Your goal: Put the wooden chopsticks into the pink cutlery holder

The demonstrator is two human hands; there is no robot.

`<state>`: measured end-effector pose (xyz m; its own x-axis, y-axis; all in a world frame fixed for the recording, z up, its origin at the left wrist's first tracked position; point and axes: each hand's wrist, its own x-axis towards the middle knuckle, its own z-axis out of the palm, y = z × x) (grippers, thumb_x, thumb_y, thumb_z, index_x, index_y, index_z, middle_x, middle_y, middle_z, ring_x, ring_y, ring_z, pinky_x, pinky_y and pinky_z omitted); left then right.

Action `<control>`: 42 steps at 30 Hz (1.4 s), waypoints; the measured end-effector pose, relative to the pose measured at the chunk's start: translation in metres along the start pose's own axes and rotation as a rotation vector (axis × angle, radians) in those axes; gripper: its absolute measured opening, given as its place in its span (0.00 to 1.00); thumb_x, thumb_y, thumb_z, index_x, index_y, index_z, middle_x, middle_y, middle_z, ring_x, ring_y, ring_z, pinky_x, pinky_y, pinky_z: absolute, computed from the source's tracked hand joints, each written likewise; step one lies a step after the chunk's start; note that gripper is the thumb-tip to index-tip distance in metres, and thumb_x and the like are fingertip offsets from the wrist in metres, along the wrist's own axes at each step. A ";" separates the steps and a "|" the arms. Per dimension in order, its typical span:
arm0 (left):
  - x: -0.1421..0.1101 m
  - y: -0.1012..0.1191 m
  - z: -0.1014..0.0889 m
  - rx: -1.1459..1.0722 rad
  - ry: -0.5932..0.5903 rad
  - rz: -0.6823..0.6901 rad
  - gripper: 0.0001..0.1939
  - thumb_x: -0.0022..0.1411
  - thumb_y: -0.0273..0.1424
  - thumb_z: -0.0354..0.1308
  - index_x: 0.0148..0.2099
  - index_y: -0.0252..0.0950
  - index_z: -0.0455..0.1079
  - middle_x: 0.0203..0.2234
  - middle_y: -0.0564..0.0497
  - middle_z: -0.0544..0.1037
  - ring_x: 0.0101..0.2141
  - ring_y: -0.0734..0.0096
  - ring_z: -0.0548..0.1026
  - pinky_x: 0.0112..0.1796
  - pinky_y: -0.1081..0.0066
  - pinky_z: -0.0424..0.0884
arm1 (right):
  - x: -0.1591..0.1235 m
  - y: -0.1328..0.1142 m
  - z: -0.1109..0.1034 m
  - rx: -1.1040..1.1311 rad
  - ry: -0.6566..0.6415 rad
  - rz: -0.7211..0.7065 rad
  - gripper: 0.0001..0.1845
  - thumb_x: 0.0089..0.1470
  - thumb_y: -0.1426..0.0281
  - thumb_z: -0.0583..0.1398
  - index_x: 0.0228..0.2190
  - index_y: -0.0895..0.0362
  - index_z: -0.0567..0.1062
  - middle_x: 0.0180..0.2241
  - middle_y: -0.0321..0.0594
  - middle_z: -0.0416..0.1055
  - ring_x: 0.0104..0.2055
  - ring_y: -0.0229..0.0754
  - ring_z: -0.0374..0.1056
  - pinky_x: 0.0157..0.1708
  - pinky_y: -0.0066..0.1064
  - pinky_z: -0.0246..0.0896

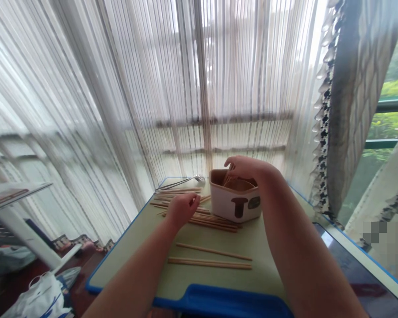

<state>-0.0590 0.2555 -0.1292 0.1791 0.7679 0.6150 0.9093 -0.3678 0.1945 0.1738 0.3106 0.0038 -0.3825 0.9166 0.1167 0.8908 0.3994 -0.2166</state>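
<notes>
My right hand [243,168] reaches over the rim of a white and brown box [223,205], its fingers closed on wooden chopsticks [227,176] that slant down inside. How many it grips I cannot tell. Left of the box, my left hand [184,208] hovers at a pile of chopsticks [215,222], fingers curled together; whatever they pinch, if anything, is hidden. A metal ladle [198,178] lies behind the pile. Nearer to me, a single chopstick [214,251] lies above a close pair of chopsticks [210,263] on the pale green tabletop [146,247].
A blue tray-like edge [232,300] runs along the table's front. At the right lies a dark glossy panel [345,260]. Sheer curtains [185,88] hang behind the table. Left stand a white shelf [23,194] and a white plastic bag [40,296] on the floor.
</notes>
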 end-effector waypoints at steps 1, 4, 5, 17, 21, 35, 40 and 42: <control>0.000 0.000 0.000 0.002 0.002 0.000 0.21 0.63 0.41 0.42 0.29 0.36 0.71 0.18 0.52 0.71 0.22 0.75 0.65 0.27 0.74 0.53 | 0.000 0.000 0.000 0.004 -0.001 0.000 0.23 0.48 0.68 0.58 0.48 0.53 0.69 0.42 0.42 0.72 0.37 0.41 0.69 0.31 0.28 0.60; -0.001 0.000 0.000 -0.005 -0.003 0.008 0.21 0.63 0.41 0.42 0.30 0.36 0.71 0.19 0.51 0.71 0.22 0.75 0.65 0.27 0.74 0.53 | 0.001 0.001 0.001 0.004 0.018 0.002 0.21 0.49 0.67 0.56 0.46 0.54 0.70 0.42 0.42 0.72 0.37 0.41 0.69 0.32 0.28 0.60; -0.001 0.000 0.000 -0.007 -0.005 0.012 0.20 0.63 0.41 0.42 0.30 0.36 0.71 0.19 0.51 0.71 0.22 0.75 0.65 0.27 0.74 0.53 | 0.001 0.001 0.001 0.001 0.029 0.000 0.20 0.49 0.67 0.56 0.46 0.54 0.70 0.42 0.42 0.72 0.37 0.41 0.68 0.32 0.28 0.60; 0.002 -0.004 0.001 0.040 -0.010 0.024 0.21 0.64 0.40 0.41 0.28 0.36 0.70 0.21 0.50 0.73 0.24 0.73 0.68 0.27 0.73 0.55 | -0.035 -0.031 -0.022 -0.109 0.281 -0.078 0.19 0.49 0.64 0.57 0.44 0.54 0.72 0.45 0.45 0.68 0.47 0.47 0.63 0.44 0.34 0.56; 0.004 -0.008 0.003 0.092 -0.078 0.014 0.21 0.63 0.41 0.41 0.30 0.37 0.71 0.25 0.47 0.75 0.27 0.69 0.71 0.28 0.72 0.57 | -0.068 -0.061 -0.034 -0.105 0.216 -0.086 0.12 0.47 0.64 0.58 0.36 0.51 0.76 0.36 0.41 0.73 0.35 0.43 0.66 0.33 0.31 0.57; 0.001 -0.017 0.007 -0.071 -0.141 0.012 0.21 0.60 0.37 0.48 0.54 0.37 0.65 0.31 0.48 0.77 0.33 0.67 0.73 0.37 0.71 0.65 | -0.171 -0.058 0.126 0.197 0.207 -0.213 0.21 0.51 0.61 0.56 0.46 0.52 0.71 0.48 0.44 0.66 0.51 0.47 0.59 0.51 0.36 0.54; 0.001 -0.022 0.015 -0.095 -0.119 0.032 0.18 0.59 0.37 0.49 0.48 0.36 0.70 0.39 0.46 0.75 0.37 0.68 0.72 0.40 0.71 0.67 | -0.170 -0.045 0.154 0.236 0.217 -0.164 0.13 0.51 0.64 0.57 0.39 0.52 0.75 0.44 0.41 0.69 0.49 0.46 0.59 0.50 0.36 0.54; 0.000 -0.024 0.017 -0.090 -0.112 0.040 0.17 0.59 0.37 0.49 0.46 0.36 0.71 0.40 0.46 0.74 0.39 0.67 0.72 0.42 0.70 0.67 | -0.168 -0.044 0.156 0.256 0.237 -0.157 0.12 0.53 0.66 0.55 0.37 0.52 0.75 0.41 0.40 0.70 0.46 0.44 0.61 0.48 0.34 0.55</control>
<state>-0.0744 0.2734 -0.1469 0.2597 0.8035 0.5357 0.8644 -0.4408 0.2420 0.1602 0.1425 -0.1570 -0.4155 0.8253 0.3825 0.7244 0.5545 -0.4096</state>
